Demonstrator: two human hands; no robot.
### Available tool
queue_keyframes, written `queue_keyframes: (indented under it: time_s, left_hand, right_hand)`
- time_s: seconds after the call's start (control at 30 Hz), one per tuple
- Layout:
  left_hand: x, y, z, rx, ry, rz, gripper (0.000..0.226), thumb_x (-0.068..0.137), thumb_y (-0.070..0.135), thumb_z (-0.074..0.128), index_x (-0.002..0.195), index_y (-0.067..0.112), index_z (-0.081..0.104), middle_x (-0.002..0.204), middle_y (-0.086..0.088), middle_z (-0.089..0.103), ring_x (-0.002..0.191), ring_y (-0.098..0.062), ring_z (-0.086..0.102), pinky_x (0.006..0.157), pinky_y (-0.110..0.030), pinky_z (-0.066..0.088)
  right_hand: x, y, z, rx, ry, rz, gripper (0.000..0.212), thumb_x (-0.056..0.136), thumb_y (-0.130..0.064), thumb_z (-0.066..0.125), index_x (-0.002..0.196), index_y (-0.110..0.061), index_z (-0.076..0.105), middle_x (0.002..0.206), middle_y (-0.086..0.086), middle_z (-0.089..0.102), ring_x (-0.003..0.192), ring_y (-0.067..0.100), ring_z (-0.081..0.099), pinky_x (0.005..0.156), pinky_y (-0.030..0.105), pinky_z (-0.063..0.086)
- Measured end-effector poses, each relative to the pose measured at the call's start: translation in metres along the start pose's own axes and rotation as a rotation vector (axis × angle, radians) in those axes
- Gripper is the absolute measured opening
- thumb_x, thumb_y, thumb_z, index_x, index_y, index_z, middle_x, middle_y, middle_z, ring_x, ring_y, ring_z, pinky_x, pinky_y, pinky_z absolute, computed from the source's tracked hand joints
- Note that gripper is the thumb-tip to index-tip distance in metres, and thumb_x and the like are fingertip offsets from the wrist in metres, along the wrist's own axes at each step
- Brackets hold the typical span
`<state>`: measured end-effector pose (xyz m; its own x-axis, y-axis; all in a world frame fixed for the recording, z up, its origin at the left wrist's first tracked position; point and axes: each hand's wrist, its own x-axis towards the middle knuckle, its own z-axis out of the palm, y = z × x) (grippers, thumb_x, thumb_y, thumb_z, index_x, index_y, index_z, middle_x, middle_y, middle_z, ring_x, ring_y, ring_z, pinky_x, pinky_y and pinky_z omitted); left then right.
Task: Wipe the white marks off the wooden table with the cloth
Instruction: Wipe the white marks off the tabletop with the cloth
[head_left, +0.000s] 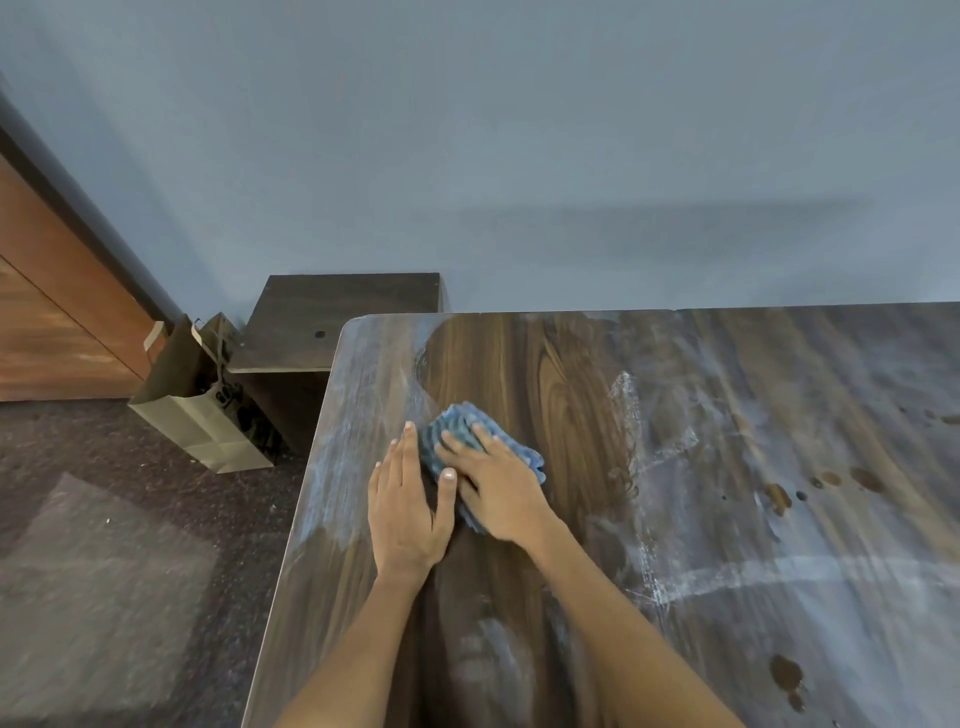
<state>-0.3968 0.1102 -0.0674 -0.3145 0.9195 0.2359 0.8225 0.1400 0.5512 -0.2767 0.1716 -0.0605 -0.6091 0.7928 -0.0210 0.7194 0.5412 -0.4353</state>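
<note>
A crumpled blue cloth (457, 423) lies on the dark wooden table (545, 374) near its left edge. My right hand (496, 486) presses flat on top of the cloth, fingers straight and pointing up-left. My left hand (408, 506) rests flat on the table just left of it, thumb touching the cloth's edge. White chalky marks (631, 410) streak the table to the right, and a hazy white smear (348, 441) runs along the left edge. The wood above and right of the cloth looks dark and clean.
Brown stains (776, 496) dot the table's right side. Left of the table, on the dark carpet, stands a brown paper bag (200, 410) beside a low dark cabinet (332, 322). A blue-grey wall rises behind; a wooden door (57, 317) is at far left.
</note>
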Motion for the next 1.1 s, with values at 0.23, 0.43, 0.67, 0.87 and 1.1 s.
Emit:
queue_keyframes:
  time_s: [0.23, 0.43, 0.67, 0.87, 1.1]
  left_hand:
    - [-0.003, -0.007, 0.010, 0.036, -0.070, -0.146, 0.056, 0.097, 0.015, 0.030, 0.148, 0.011, 0.007, 0.152, -0.008, 0.028, 0.141, -0.022, 0.023, 0.118, -0.037, 0.017]
    - [-0.003, -0.009, 0.011, 0.099, -0.081, -0.156, 0.058, 0.095, 0.012, 0.032, 0.148, 0.010, 0.009, 0.150, -0.010, 0.030, 0.142, -0.020, 0.022, 0.118, -0.035, 0.016]
    - [-0.011, -0.016, 0.008, 0.209, -0.161, -0.058, 0.049, 0.098, 0.023, 0.028, 0.146, 0.015, 0.023, 0.154, -0.003, 0.022, 0.144, -0.017, 0.012, 0.118, -0.033, 0.008]
    - [-0.023, -0.017, 0.006, 0.223, -0.194, -0.043, 0.050, 0.099, 0.030, 0.026, 0.147, 0.018, 0.018, 0.156, 0.002, 0.015, 0.145, -0.015, 0.006, 0.117, -0.032, 0.002]
    - [-0.035, -0.020, 0.002, 0.243, -0.208, -0.026, 0.050, 0.099, 0.033, 0.023, 0.147, 0.019, 0.017, 0.156, 0.003, 0.014, 0.144, -0.015, 0.005, 0.116, -0.032, 0.001]
  right_hand:
    - [-0.095, 0.043, -0.013, 0.093, 0.093, 0.183, 0.040, 0.099, -0.038, 0.039, 0.138, -0.037, 0.041, 0.144, -0.027, 0.026, 0.142, -0.001, 0.006, 0.119, 0.026, 0.006]
    - [-0.026, 0.031, -0.015, 0.025, 0.254, 0.676, 0.046, 0.102, -0.035, 0.026, 0.148, -0.029, 0.024, 0.157, -0.008, 0.015, 0.147, 0.022, 0.004, 0.119, 0.037, 0.006]
    - [-0.066, -0.013, 0.017, 0.017, 0.059, 0.107, 0.043, 0.101, -0.032, 0.030, 0.143, -0.031, 0.037, 0.152, -0.017, 0.027, 0.146, 0.009, 0.002, 0.118, 0.025, 0.003]
    - [-0.127, 0.021, 0.004, 0.010, 0.051, 0.188, 0.041, 0.102, -0.035, 0.026, 0.143, -0.036, 0.028, 0.149, -0.024, 0.019, 0.142, 0.000, -0.006, 0.116, 0.023, -0.004]
    - [-0.063, -0.004, 0.004, 0.035, 0.249, 0.670, 0.045, 0.103, -0.033, 0.024, 0.147, -0.028, 0.025, 0.156, -0.011, 0.019, 0.147, 0.021, 0.003, 0.119, 0.037, 0.009]
